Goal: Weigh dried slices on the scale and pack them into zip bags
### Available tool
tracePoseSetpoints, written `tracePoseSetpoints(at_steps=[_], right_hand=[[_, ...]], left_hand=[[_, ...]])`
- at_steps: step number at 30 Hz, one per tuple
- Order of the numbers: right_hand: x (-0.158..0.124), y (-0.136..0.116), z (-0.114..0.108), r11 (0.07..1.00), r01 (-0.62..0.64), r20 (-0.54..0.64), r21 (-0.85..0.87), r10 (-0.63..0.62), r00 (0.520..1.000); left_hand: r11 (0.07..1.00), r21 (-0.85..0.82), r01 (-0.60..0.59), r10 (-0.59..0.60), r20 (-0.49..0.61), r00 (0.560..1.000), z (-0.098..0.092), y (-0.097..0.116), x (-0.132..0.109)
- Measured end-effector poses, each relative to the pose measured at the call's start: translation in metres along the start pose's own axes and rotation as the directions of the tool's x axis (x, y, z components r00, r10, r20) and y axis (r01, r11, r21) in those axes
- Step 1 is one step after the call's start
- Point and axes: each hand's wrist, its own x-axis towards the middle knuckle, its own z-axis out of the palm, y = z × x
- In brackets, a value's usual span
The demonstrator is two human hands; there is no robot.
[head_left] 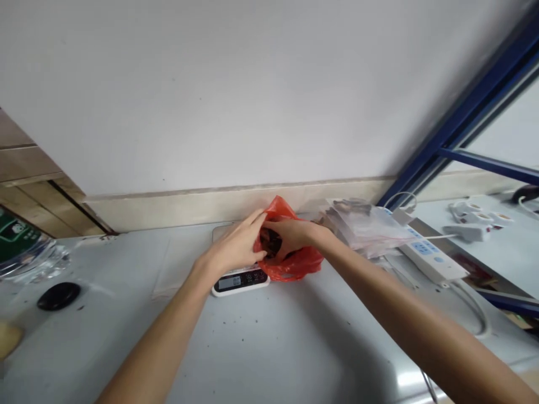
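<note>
A crumpled red plastic bag (309, 262) stands with its mouth towards me, at the right edge of a small digital scale (240, 282). The scale's display reads 0.0. My left hand (240, 241) holds the bag's left rim between thumb and fingers, above the scale. Into the bag's mouth reaches my right hand (292, 237), its fingers curled among dark brown pieces (270, 242). The right fingertips are hidden by the bag and its contents, so what exactly they grip cannot be made out.
Right of the bag lies a stack of clear zip bags (366, 227), beside a white power strip (433, 255) with cables. A black oval object (59, 295) and a clear plastic container (31, 255) are at left. A blue metal frame (442, 134) stands at right against the wall.
</note>
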Motion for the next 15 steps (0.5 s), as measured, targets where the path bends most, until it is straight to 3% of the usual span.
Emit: tracePoseSetpoints(at_steps=[6, 11, 15], right_hand=[[-0.001, 0.007, 0.003, 0.999, 0.022, 0.064, 0.048, -0.025, 0.998], [-0.005, 0.015, 0.013, 0.999, 0.017, -0.007, 0.031, -0.017, 1.0], [-0.009, 0.024, 0.009, 0.994, 0.048, 0.019, 0.103, -0.05, 0.999]], left_hand=[[0.999, -0.034, -0.02, 0.02, -0.008, 1.0, -0.009, -0.001, -0.003], [1.0, -0.016, -0.016, 0.017, 0.043, 0.999, -0.009, 0.0, -0.004], [0.999, -0.036, -0.034, 0.036, 0.063, 0.997, -0.009, 0.001, -0.004]])
